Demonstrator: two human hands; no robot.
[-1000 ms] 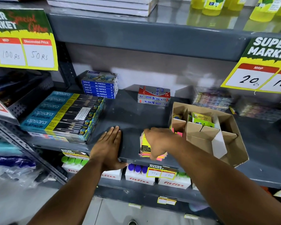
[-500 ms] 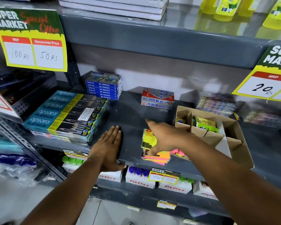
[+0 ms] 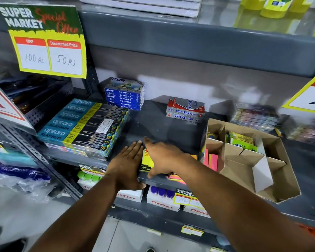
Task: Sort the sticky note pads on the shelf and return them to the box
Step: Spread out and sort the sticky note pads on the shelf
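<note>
Both arms reach in over the shelf point(image 3: 171, 124) edge. The left hand point(image 3: 125, 164) lies flat, fingers spread, gripping nothing. Just beside it, the right hand point(image 3: 164, 157) presses open-palmed on the stack of sticky note pads point(image 3: 146, 161) at the front lip, not clamped. Right of that sits the cardboard box point(image 3: 253, 164), dividers inside, pink notes in its near-left compartment. Farther back, pencil boxes point(image 3: 84, 126) and oil pastels point(image 3: 125, 95).

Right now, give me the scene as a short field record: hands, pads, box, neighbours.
left hand: flat on the shelf, palm down, holding nothing
right hand: spread over the sticky note pads, no closed grip
pads: stacked at the shelf's front edge, between both hands
box: cardboard, open, divided; some pads already inside
neighbours: pencil packs left, oil pastels behind
</note>
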